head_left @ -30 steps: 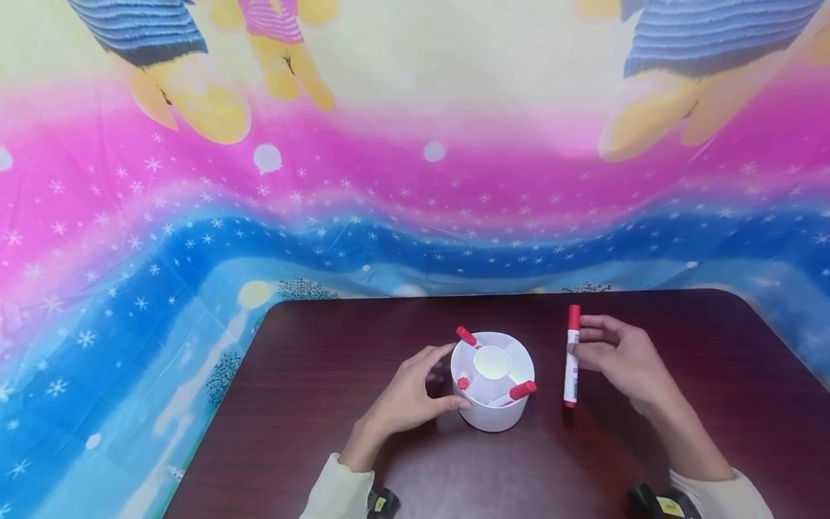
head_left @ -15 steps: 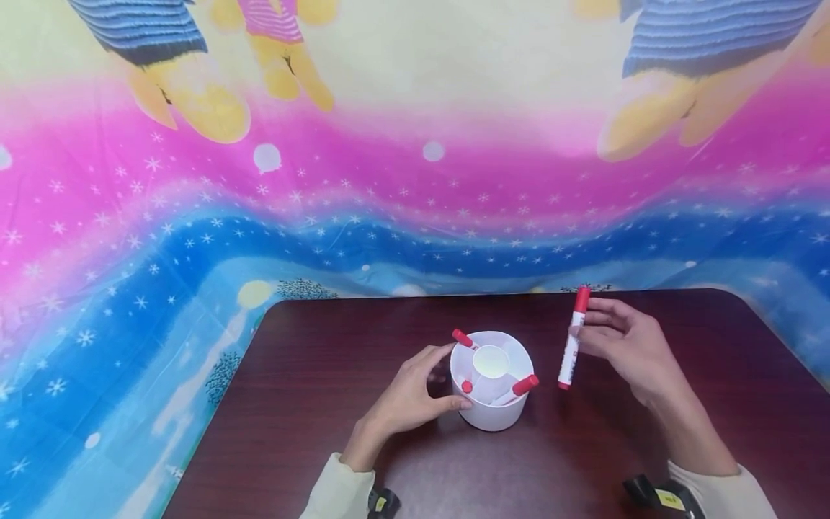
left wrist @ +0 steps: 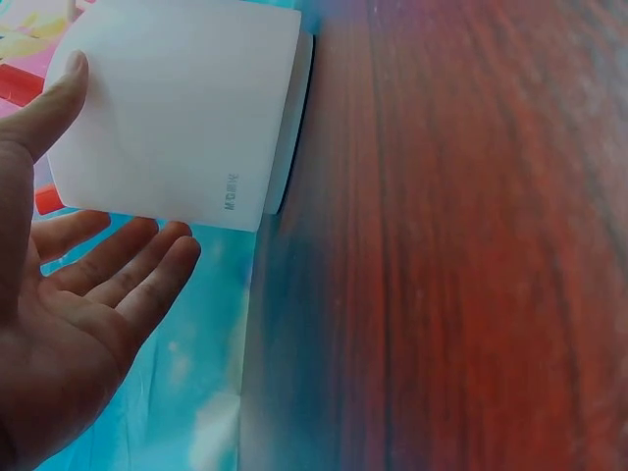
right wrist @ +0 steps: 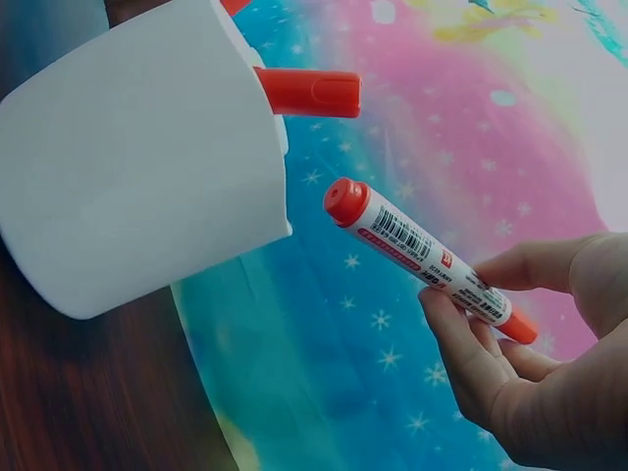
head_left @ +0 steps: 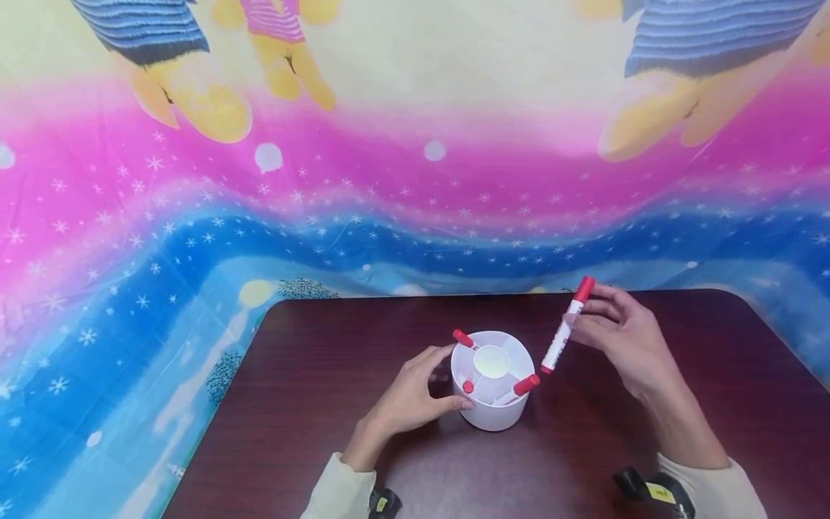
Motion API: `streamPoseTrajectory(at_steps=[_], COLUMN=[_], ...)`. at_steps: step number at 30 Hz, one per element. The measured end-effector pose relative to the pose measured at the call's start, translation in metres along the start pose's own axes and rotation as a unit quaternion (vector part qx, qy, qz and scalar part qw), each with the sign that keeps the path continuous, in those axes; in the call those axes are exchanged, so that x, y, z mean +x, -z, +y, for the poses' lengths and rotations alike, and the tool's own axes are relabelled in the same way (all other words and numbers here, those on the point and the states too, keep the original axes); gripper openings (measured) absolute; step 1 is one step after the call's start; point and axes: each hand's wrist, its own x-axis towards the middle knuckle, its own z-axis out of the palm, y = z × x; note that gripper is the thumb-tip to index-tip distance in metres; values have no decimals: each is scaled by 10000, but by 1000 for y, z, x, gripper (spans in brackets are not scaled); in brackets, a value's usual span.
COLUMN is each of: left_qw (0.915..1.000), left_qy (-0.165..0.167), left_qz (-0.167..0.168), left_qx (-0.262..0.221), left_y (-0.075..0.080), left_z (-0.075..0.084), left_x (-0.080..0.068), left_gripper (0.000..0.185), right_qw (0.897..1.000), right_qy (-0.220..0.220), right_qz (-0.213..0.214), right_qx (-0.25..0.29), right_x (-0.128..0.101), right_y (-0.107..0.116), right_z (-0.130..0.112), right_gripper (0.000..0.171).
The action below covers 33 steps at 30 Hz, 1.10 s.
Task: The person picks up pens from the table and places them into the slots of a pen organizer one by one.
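Note:
A round white pen holder (head_left: 494,416) stands on the dark wooden table, with a ring of compartments around its middle cup. Three red-capped markers show in it: one cap leans out at the back left (head_left: 462,337), one at the front right (head_left: 526,385), and a small red end (head_left: 467,387) sits low at the left. My left hand (head_left: 415,386) holds the holder's left side, thumb at the front and fingers toward the back. In my right hand (head_left: 625,342), a white marker (head_left: 561,339) with a red cap is pinched, tilted, its lower end just right of the holder, apart from it.
A brown table (head_left: 311,339) with rounded corners lies beneath. Behind and to the left hangs a colourful printed cloth (head_left: 389,187). Black wrist straps (head_left: 661,492) sit at the cuffs.
My right hand has raised the marker, tilting its lower end left toward the pen holder. The markers in the holder have shifted slightly. My left hand stays where it was.

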Motion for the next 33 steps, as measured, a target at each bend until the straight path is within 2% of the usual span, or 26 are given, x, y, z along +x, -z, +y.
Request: streamPoseTrajectory(at_steps=[3,8,14,22,26,33], left_qw=[10000,9989,9972,9973,9977,9973], left_qy=[-12,-123,-131,-12,38,8], left_qz=[13,-18,-37,-63,-55,-65], left_qx=[-67,-441,-733,-728,-675,-729], left_y=[-1,-3,-4,-4,-4,-4], left_z=[0,-2,-3,-2,-2,-1], left_x=[0,1,0,-1,0,1], left_gripper=[91,94,93,94,94,92], right_qw=[9998,9980,9957,9954,9967,9971], right_qy=[58,110,115,138,121,104], right_qz=[1,41,24,-33,-80,-90], right_qx=[167,627,914,949,798,755], right_x=[0,-1,0,0,0,2], right_y=[-3,-6,-12,-17,-18,-22], right_z=[0,3,6,8,9,11], right_gripper=[67,55,49,49,48,44])
